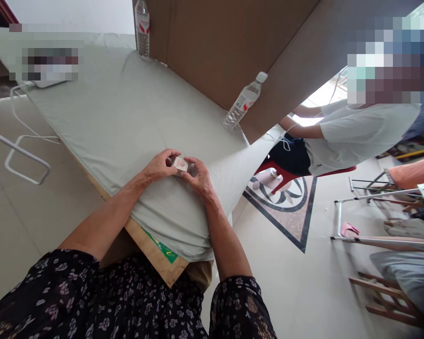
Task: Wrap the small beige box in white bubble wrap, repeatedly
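A small pale box with reddish print [180, 164] is between my two hands, just over the cloth-covered table [127, 117]. From its left side my left hand [161, 165] grips it, thumb and fingers closed on the edge. My right hand [199, 176] pinches the opposite side, with the thumb at the near edge and the index finger along the top. The printed face points up toward me. What lies under the box is hidden by my fingers.
One water bottle [243, 101] leans by a large brown cardboard panel [212, 47]; another bottle [142, 30] stands at its far left end. Beyond the panel sits a person in a white shirt [363, 132]. A bare wooden table corner [169, 273] juts toward me.
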Motion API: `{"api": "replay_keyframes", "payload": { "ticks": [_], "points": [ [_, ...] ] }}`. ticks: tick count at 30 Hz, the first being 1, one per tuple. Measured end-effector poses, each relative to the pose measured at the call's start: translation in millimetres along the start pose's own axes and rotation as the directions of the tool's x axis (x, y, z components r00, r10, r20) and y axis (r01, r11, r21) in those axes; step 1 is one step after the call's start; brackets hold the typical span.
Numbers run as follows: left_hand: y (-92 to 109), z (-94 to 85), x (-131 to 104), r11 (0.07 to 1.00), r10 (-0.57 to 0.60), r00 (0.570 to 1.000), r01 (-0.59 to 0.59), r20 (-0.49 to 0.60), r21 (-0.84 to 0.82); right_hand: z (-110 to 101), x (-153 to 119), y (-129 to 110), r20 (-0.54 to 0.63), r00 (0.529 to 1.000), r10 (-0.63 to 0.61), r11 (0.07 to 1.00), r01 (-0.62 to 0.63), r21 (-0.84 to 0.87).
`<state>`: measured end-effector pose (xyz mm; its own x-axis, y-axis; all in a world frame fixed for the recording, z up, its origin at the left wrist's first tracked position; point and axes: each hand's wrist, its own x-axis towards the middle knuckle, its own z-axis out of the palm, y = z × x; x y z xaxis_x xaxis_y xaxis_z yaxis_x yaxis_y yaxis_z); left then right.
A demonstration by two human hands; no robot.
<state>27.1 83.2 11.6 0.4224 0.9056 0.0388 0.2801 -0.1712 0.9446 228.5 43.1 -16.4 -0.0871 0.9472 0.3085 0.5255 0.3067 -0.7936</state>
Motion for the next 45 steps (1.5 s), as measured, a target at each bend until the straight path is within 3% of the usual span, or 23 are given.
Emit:
{"api": "replay_keyframes", "payload": {
  "ticks": [4,10,16,20,22,27,31,36,41,45],
  "points": [
    [-0.8,0.4,2.2,0.999,0.029,1.000,-0.029,-0.004,0.043,-0.6,-0.9,-1.7,0.002,1.000,-0.002,0.999,0.003,-0.050],
    [-7.2,-2.2,5.4,0.995,0.094,0.995,-0.094,0.039,0.014,-10.9,-2.8,-11.5,-0.045,0.990,-0.132,0.984,0.125,-0.126],
    [-8.4,0.4,4.3,0.995,0.058,0.996,-0.052,0.073,-0.079,-22.4,10.9,-27.5,0.041,0.991,-0.124,0.920,0.130,-0.369],
    [-12.0,4.7,6.2,0.994,0.101,0.993,-0.099,0.052,-0.040,-19.9,18.1,-32.8,0.091,0.976,-0.199,0.855,0.218,-0.471],
    [-13.4,7.4,6.9,0.992,0.122,0.992,-0.122,0.036,-0.018,-16.4,20.4,-32.9,0.060,0.971,-0.231,0.843,0.231,-0.485],
    [-11.7,11.7,5.3,0.994,0.107,0.994,-0.107,0.001,-0.005,-12.6,35.1,-33.0,-0.089,0.969,-0.232,0.897,0.178,-0.404],
    [-11.6,12.8,5.5,0.988,0.058,0.998,-0.055,0.015,-0.144,-20.6,61.5,-35.7,-0.122,0.967,-0.225,0.922,0.170,-0.349],
    [-14.1,15.9,9.4,0.956,0.079,0.996,-0.065,0.038,-0.285,-37.9,102.7,-35.4,-0.137,0.974,-0.180,0.948,0.134,-0.289],
    [-11.9,14.3,11.1,0.930,0.075,0.997,-0.058,0.033,-0.363,-46.1,138.6,-21.6,-0.188,0.981,-0.040,0.988,0.011,-0.154],
    [-6.0,10.5,8.1,0.918,0.038,0.998,-0.019,0.040,-0.396,-50.9,135.8,-4.6,-0.270,0.952,0.144,0.983,-0.168,-0.069]
  ]
}}
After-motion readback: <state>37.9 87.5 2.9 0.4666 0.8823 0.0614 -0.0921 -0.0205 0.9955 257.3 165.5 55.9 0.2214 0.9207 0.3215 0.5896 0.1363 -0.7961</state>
